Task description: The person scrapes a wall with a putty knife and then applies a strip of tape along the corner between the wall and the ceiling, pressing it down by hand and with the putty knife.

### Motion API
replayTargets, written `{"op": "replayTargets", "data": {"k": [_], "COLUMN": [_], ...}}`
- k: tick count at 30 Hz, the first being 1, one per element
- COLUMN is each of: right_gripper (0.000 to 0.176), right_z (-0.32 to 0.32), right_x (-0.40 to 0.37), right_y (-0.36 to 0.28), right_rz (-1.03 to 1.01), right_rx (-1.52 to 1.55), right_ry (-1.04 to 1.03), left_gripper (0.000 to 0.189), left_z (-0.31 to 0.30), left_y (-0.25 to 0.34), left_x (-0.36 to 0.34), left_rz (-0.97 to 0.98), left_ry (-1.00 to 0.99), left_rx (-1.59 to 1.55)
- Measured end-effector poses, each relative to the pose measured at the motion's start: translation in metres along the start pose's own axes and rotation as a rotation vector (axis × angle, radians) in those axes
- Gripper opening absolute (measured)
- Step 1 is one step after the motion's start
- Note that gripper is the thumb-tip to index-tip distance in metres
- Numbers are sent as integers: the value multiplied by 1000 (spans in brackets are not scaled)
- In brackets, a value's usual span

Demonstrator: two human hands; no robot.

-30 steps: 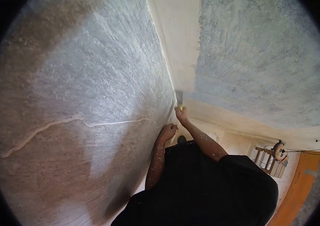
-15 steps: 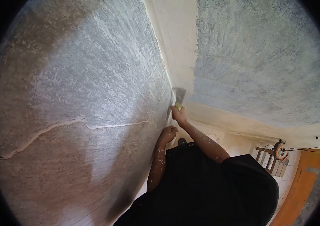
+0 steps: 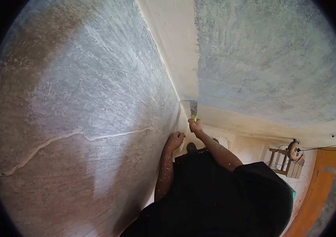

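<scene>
My right hand (image 3: 194,125) is closed around the yellowish handle of a putty knife (image 3: 193,108). Its wide metal blade points away from me, over the pale band beside the corner where the two surfaces meet. Lower and to the left, my left hand (image 3: 175,140) is curled closed beside the grey wall (image 3: 108,83); no object shows in its fingers. Pale flecks dot both forearms. A pale filled crack (image 3: 116,134) runs across that wall toward my left hand.
A blue-green patchy surface (image 3: 270,59) spreads over the upper right, bordered by a cream strip (image 3: 174,35). At lower right, a cable reel (image 3: 295,151) with dark cables sits by a wooden stool (image 3: 279,161). An orange band (image 3: 314,193) lies near the right edge.
My right hand and the putty knife have shifted right and toward me, with the blade a little farther from the corner line. My left hand has barely moved. The view has shifted slightly.
</scene>
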State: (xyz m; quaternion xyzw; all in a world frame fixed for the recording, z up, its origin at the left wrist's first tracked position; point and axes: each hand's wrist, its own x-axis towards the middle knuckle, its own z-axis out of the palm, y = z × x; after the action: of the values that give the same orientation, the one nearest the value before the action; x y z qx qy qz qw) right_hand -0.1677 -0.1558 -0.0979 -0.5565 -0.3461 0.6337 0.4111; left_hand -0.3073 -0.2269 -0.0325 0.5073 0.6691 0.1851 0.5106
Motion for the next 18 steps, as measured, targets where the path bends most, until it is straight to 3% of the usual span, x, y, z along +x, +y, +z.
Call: {"op": "replayTargets", "data": {"k": [4,8,12,15,18], "right_gripper": [28,28,28,30,33], "right_z": [13,-9,17,-3,-3], "right_x": [-12,-5,-45,-16,-3], "right_y": [-25,-9,-55,-33,-17], "right_rz": [18,76,162,10,-93], "right_rx": [186,-2,340,-43,-142], "right_ry": [-125,-39,-220,-19,4], "left_gripper": [39,39,38,36,33], "left_z": [5,1,2,4,2], "left_y": [-11,-3,-7,-13,-14], "left_x": [0,-1,-7,-8,-12], "left_rz": [14,6,73,66,113], "left_ry": [25,3,57,68,59], "left_rx": [53,-29,92,62,-11]}}
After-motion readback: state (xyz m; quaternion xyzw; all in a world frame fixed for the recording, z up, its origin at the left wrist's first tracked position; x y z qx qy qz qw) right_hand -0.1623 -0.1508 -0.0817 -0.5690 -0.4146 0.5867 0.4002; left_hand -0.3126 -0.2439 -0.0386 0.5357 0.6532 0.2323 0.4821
